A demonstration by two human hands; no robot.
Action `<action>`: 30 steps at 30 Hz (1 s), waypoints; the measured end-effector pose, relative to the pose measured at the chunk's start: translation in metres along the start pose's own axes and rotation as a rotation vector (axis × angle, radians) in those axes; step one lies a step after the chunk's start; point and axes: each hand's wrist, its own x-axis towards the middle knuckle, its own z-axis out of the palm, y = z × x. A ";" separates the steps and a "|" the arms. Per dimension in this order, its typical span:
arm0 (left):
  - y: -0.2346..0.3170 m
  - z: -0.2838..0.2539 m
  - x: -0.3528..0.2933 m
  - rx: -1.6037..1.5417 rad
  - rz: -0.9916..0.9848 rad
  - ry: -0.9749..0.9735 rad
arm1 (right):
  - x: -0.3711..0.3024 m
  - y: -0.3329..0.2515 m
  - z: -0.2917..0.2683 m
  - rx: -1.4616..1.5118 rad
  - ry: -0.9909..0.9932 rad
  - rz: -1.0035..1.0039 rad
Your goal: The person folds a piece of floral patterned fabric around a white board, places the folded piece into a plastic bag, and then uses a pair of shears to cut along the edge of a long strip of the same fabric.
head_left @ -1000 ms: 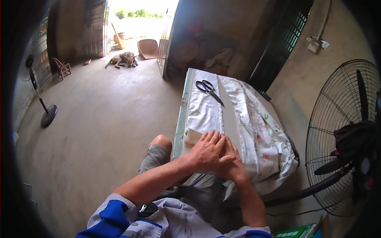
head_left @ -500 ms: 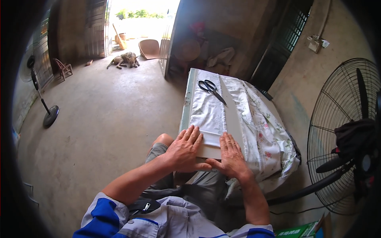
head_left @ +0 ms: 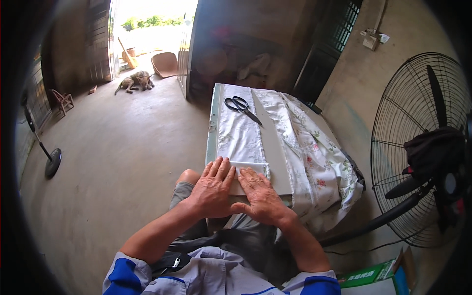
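Note:
A strip of white patterned cloth [head_left: 239, 140] lies lengthwise along the left side of the table [head_left: 276, 155], its near end folded over. My left hand [head_left: 211, 189] rests flat on that folded end, fingers stretched forward. Beside it my right hand [head_left: 259, 196] also lies flat, its fingertips pressing on the fold near the cloth's right edge. Both thumbs point inward at the table's near edge. Farther up the strip sit black-handled scissors [head_left: 243, 109], blades toward the lower right. A larger white floral cloth [head_left: 314, 157] lies rumpled to the right and hangs over the table's side.
At right stands a large black fan [head_left: 418, 147] with dark cloth on its hub. A green box [head_left: 368, 276] sits on the floor at lower right. On the far left are a standing fan [head_left: 52, 162] and a small chair [head_left: 62, 101]. A dog [head_left: 135, 81] lies by the doorway.
My right hand has slid left over the folded end, closer to my left hand. The view has shifted, so the table and room appear farther left.

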 end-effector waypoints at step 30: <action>-0.007 -0.011 0.022 -0.036 0.009 0.267 | 0.008 0.038 -0.030 -0.236 0.423 -0.181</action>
